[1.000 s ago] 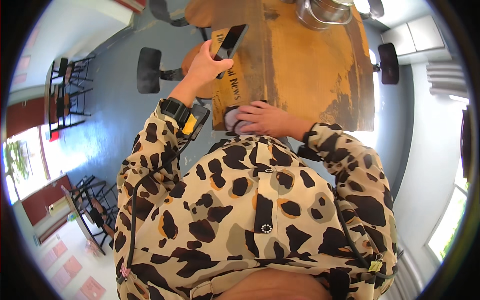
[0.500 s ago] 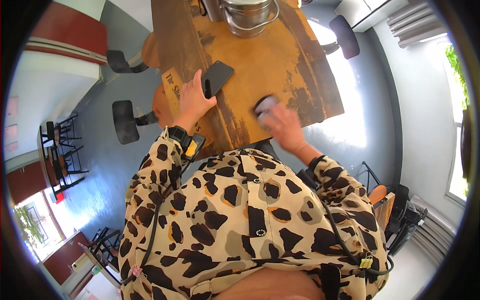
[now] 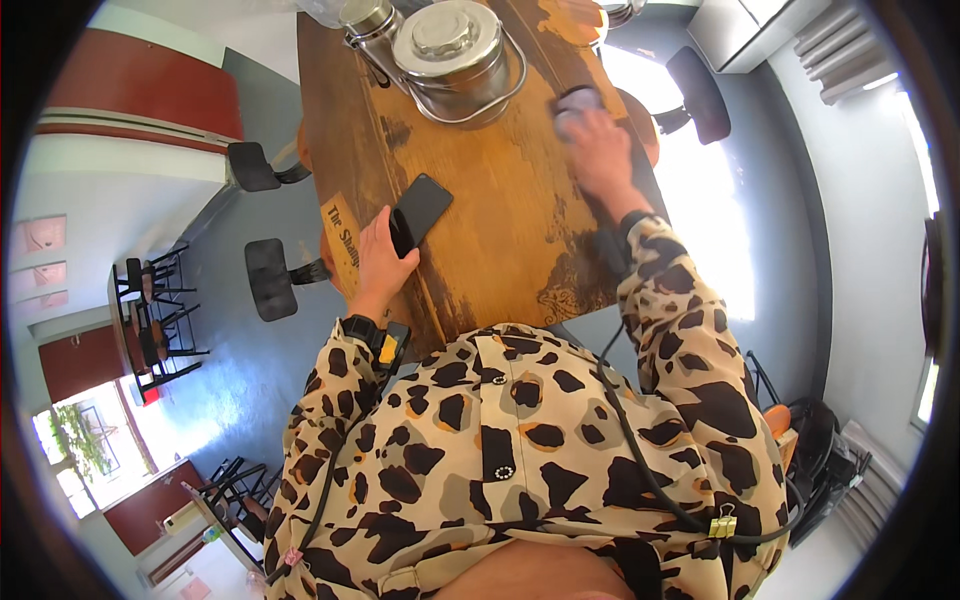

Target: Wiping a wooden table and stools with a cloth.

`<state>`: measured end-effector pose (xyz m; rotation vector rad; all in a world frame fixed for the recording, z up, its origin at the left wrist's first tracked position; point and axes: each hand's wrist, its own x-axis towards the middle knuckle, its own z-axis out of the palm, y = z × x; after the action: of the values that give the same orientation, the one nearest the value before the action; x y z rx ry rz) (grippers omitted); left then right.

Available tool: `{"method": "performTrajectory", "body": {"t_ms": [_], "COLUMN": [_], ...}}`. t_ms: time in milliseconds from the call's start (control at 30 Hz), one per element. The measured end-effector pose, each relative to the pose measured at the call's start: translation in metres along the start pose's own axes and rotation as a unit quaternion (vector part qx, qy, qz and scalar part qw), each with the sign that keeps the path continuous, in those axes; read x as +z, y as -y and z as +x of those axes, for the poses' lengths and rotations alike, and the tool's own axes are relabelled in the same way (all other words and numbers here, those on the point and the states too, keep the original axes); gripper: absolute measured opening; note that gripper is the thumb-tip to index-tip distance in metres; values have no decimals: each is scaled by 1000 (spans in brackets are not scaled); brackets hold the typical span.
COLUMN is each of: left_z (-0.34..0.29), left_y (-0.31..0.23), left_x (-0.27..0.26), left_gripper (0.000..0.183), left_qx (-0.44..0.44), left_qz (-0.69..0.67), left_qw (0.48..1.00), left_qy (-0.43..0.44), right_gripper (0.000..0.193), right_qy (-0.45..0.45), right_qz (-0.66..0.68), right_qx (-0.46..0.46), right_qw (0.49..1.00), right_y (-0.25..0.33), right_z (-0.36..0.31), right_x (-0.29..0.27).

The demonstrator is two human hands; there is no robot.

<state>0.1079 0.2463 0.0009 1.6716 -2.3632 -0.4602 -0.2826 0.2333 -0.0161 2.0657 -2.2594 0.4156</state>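
My left hand rests on the wooden table, thumb and fingers spread around the lower left corner of a black phone. The phone lies flat, and the thumb meets its near end. Farther off, toward the table's right edge, my right hand is closed over a small rounded object, pale grey with a dark rim. Motion blurs this object, and its kind cannot be made out. It is at the tabletop, to the right of a lidded steel pot.
Beside the pot stands a steel flask. Its wire handle reaches out toward my right hand. Chairs with dark backs line the table's left side, and another chair is at the right. Black cables hang over my patterned shirt.
My right hand has swept away from me across the table with the pale object. My left hand stays by the phone. The view has shifted, showing more of the pot and flask.
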Motion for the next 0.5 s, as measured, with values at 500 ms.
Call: {"method": "performTrajectory", "body": {"t_ms": [500], "left_z": [-94], "left_y": [3], "left_x": [29], "left_gripper": [76], "left_qx": [-114], "left_qz": [136], "left_qw": [980], "left_qy": [-95], "right_gripper": [36], "right_qy": [7], "right_qz": [71], "right_qx": [-129], "right_qw": [989], "right_y": [-56], "right_z": [93], "right_x": [26]}}
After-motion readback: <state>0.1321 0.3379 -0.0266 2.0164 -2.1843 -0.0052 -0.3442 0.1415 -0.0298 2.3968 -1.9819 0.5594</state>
